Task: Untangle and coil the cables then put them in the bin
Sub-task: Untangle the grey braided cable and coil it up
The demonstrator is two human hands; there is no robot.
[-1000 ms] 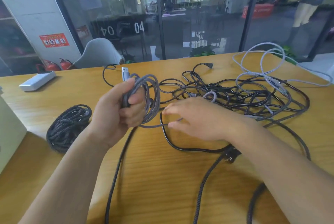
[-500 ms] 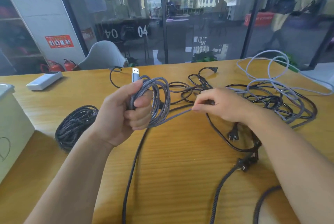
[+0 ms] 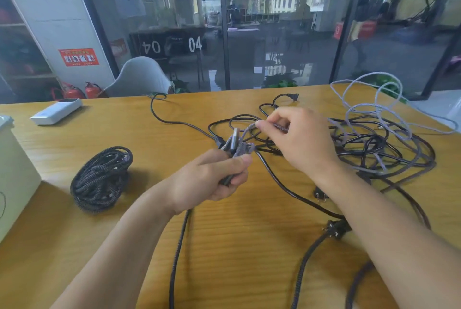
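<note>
holding a bunched grey braided cable [image 3: 239, 145] in the left hand [image 3: 212, 182], fingers curled tight round the loops, usb plug [image 3: 234, 140] sticking up out of the fist. right hand [image 3: 296, 140] grip is a pinch: thumb and forefinger closed on the same grey cable just beyond the bunch, above the desk [image 3: 224, 246]. short run of cable spans between the two hands.

black tangled cables [image 3: 374, 144] lie spread on the desk right behind and to the right of the hands, with a pale grey cable [image 3: 369, 106] looped over the far right part of the pile. two black plugs [image 3: 335, 228] lie near the right forearm. a dark braided cable [image 3: 178, 246] runs from under the left hand toward the near edge of the desk.

coiled dark braided cable [image 3: 101, 179] sits on the desk to the left, apart from the tangle. white bin [image 3: 15, 179] at the left edge, only partly in view. small white box [image 3: 56, 114] at the far left of the desk. grey chair [image 3: 138, 77] and glass wall [image 3: 274, 21] behind the desk.
</note>
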